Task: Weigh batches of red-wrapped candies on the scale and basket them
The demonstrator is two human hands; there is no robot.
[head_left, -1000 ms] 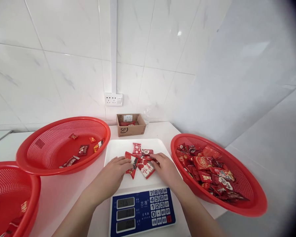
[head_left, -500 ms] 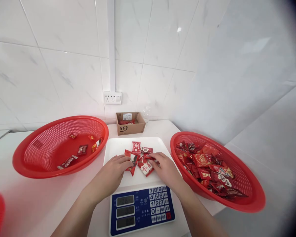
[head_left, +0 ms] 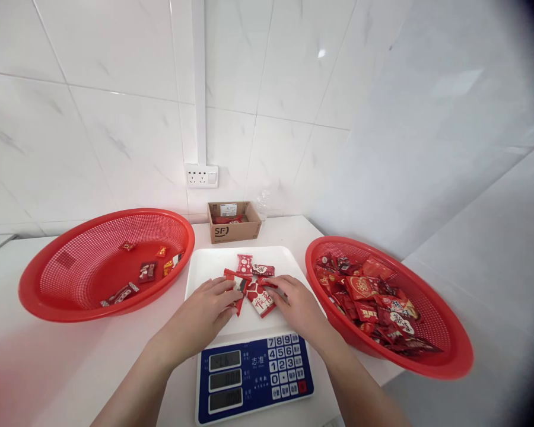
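Note:
Several red snack packets lie on the white scale tray [head_left: 204, 261]. My left hand [head_left: 207, 311] is closed over the left edge of a red and black packet [head_left: 240, 286], fingers on top and thumb on the near side. From the right, my right hand [head_left: 298, 305] has its thumb and fingers closed about a small red packet [head_left: 263, 282], partly hidden by them. Under its thumb side lies a red and cream packet [head_left: 260, 300]. Behind these are a pink-red dotted packet [head_left: 244, 264] and a dark red one with a white label [head_left: 263, 270].
The scale's blue keypad panel [head_left: 256, 379] faces me. On the left stands a red mesh basket [head_left: 93, 249] with a few wrapped sweets; on the right, another red basket [head_left: 449, 350] is heaped with packets. A small cardboard box [head_left: 244, 232] holding red packets sits near the wall.
The view has shifted slightly, and the red shape at the lower left edge is now just a blur. Both hands and the packets on the tray stay almost where they were.

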